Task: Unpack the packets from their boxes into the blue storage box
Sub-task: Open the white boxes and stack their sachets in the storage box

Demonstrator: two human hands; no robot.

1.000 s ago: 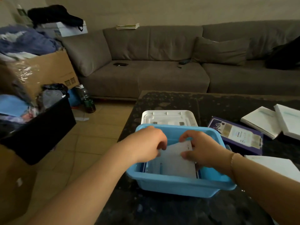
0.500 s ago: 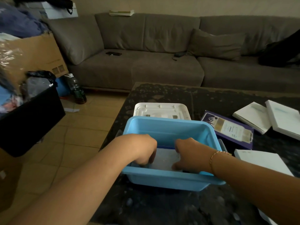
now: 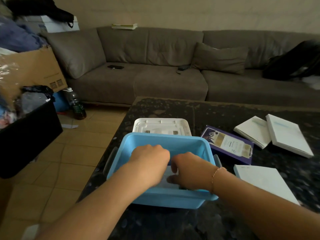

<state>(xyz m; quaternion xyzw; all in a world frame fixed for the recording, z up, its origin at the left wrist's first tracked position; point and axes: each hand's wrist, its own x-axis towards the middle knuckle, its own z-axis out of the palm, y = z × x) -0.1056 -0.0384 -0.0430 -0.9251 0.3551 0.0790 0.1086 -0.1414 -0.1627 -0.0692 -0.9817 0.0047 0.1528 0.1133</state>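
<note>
The blue storage box [image 3: 164,138] stands on the dark table near its left edge. Both my hands reach down into it. My left hand [image 3: 149,161] and my right hand [image 3: 188,170] have curled fingers on a white packet [image 3: 166,178] lying low in the box; only a small strip of it shows between them. My left fingertips are hidden behind the back of the hand. To the right of the box lie a purple packet box [image 3: 226,144] and three flat white boxes [image 3: 252,131], [image 3: 289,134], [image 3: 263,181].
The storage box's white lid [image 3: 161,126] lies just behind it. The dark speckled table [image 3: 173,108] ends at the left over a tiled floor. A black bin [image 3: 29,134], a cardboard carton and a bottle [image 3: 76,104] stand at the left. A brown sofa [image 3: 155,80] lies beyond.
Both hands have lowered the white packet from the box's rim down to its bottom and have drawn closer together. The camera view has shifted a little.
</note>
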